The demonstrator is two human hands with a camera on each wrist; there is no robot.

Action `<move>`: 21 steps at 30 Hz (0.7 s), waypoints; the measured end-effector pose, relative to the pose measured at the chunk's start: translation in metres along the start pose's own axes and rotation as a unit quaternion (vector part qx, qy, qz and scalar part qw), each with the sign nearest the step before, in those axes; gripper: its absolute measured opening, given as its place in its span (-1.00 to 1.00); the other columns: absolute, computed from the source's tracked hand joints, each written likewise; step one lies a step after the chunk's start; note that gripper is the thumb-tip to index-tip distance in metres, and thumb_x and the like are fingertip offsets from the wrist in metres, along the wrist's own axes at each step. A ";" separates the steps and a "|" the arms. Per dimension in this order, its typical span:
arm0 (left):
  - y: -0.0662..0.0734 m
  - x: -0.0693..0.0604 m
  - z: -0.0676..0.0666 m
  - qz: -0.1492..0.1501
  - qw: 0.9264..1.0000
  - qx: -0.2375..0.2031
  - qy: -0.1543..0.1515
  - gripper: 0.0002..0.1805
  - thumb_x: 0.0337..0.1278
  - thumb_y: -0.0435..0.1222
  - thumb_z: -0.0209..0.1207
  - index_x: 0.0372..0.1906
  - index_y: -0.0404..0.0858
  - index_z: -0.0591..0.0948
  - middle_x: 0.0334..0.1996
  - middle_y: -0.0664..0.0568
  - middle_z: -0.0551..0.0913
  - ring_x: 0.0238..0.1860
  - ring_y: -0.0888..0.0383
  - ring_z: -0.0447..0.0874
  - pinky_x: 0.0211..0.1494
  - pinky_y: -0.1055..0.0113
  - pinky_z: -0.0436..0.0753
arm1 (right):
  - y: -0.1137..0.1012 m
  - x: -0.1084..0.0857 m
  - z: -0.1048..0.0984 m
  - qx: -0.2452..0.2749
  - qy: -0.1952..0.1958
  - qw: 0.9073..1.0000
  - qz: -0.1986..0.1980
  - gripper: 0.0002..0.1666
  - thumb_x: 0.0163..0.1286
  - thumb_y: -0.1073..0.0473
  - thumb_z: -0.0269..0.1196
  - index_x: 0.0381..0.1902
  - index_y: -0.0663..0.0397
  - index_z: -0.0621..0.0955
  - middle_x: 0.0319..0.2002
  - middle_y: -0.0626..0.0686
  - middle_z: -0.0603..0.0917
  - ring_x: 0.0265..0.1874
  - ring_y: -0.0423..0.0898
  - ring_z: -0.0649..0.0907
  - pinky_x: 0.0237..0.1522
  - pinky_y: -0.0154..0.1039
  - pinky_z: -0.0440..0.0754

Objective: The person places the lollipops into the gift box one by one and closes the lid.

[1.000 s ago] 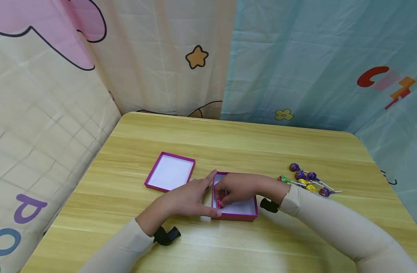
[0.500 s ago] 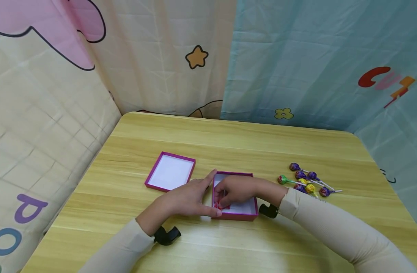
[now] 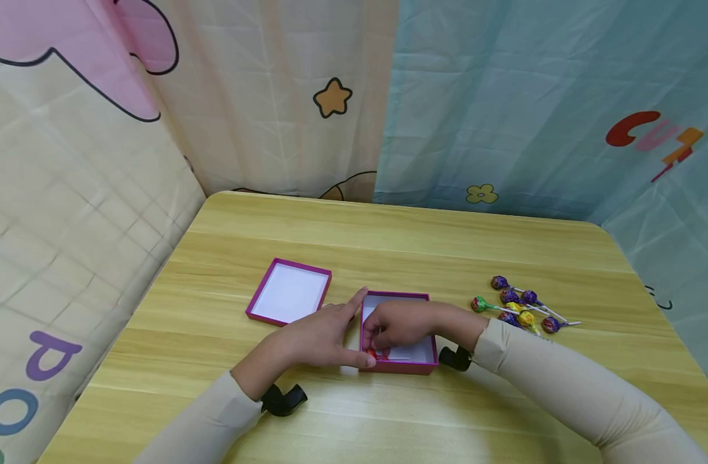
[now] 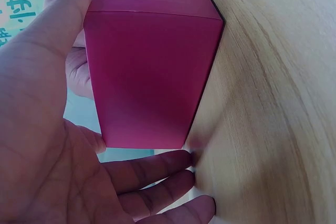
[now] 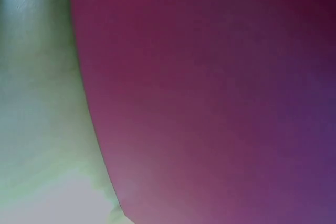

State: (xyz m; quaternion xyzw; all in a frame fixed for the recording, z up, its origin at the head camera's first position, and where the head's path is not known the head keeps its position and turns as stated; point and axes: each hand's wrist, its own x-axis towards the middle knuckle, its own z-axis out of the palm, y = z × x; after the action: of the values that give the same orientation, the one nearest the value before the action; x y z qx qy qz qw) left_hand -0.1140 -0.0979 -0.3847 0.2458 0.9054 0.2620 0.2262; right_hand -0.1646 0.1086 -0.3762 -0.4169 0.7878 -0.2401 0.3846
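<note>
A magenta box (image 3: 399,368) with a white inside stands in front of me. My left hand (image 3: 325,336) spans its left side, thumb at the near corner and index finger at the far one; in the left wrist view the fingers look straight against the magenta wall (image 4: 152,77). Inside the box, my right hand (image 3: 401,322) reaches down with bent fingers. Just below its fingertips a red-wrapped lollipop (image 3: 382,356) lies along the near wall, stick to the right. Whether those fingertips hold anything is hidden. The right wrist view shows mostly a blurred magenta wall (image 5: 184,103).
The magenta-rimmed lid (image 3: 291,293), white side up, lies left of the box. To the right, several lollipops in purple, yellow and green wrappers, a green one (image 3: 478,304) among them, are piled on the wooden table (image 3: 388,238). Printed curtains hang behind.
The red lollipop's stick now shows lying flat along the near wall of the box. My right hand has shifted slightly; the right forearm uncovers more of the pile. The left hand keeps its place.
</note>
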 end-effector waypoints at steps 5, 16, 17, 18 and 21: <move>0.000 0.001 0.000 0.002 1.000 0.001 -0.002 0.36 -0.15 0.45 0.25 0.62 -0.03 -0.21 0.40 -0.04 0.37 0.40 0.04 0.29 0.37 0.06 0.36 | -0.004 -0.006 -0.004 0.003 0.005 1.000 0.014 -0.84 0.40 0.36 0.19 -0.20 0.06 0.69 -0.43 -0.13 0.65 -0.42 -0.31 0.55 -0.24 -0.36 0.54; -0.006 0.001 -0.002 0.012 1.000 0.002 -0.014 0.40 -0.20 0.43 0.30 0.61 0.00 -0.24 0.46 -0.03 0.29 0.44 0.04 0.23 0.41 0.05 0.30 | -0.005 -0.026 -0.018 -0.004 0.045 0.998 0.040 -0.88 0.44 0.20 0.23 -0.12 -0.07 0.67 -0.30 -0.18 0.62 -0.26 -0.17 0.57 -0.17 -0.23 0.55; -0.007 0.001 -0.002 0.016 1.000 0.002 -0.016 0.40 -0.19 0.42 0.31 0.61 0.00 -0.25 0.45 -0.03 0.29 0.43 0.06 0.24 0.40 0.06 0.31 | -0.005 -0.030 -0.020 0.001 0.052 0.998 0.036 -0.88 0.45 0.21 0.22 -0.12 -0.05 0.67 -0.30 -0.17 0.61 -0.25 -0.16 0.57 -0.18 -0.22 0.56; -0.007 0.002 -0.003 0.019 1.000 0.002 -0.018 0.39 -0.18 0.41 0.31 0.61 -0.01 -0.25 0.46 -0.03 0.29 0.43 0.07 0.25 0.40 0.08 0.32 | -0.005 -0.035 -0.022 0.007 0.056 0.998 0.032 -0.88 0.45 0.21 0.21 -0.12 -0.03 0.67 -0.29 -0.15 0.61 -0.25 -0.13 0.57 -0.20 -0.21 0.56; -0.007 0.001 -0.005 0.020 0.999 0.003 -0.025 0.38 -0.16 0.39 0.31 0.61 -0.01 -0.26 0.46 -0.01 0.29 0.43 0.08 0.25 0.40 0.11 0.32 | -0.003 -0.051 -0.028 0.027 0.070 0.997 0.025 -0.86 0.48 0.17 0.20 -0.09 -0.02 0.65 -0.26 -0.08 0.64 -0.24 -0.10 0.58 -0.21 -0.20 0.57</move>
State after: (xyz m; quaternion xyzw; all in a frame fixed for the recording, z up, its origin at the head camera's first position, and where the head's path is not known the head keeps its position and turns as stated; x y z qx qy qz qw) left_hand -0.1199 -0.1042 -0.3859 0.2713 0.8951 0.2574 0.2426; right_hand -0.1673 0.1518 -0.3368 -0.3684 0.8164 -0.2802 0.3453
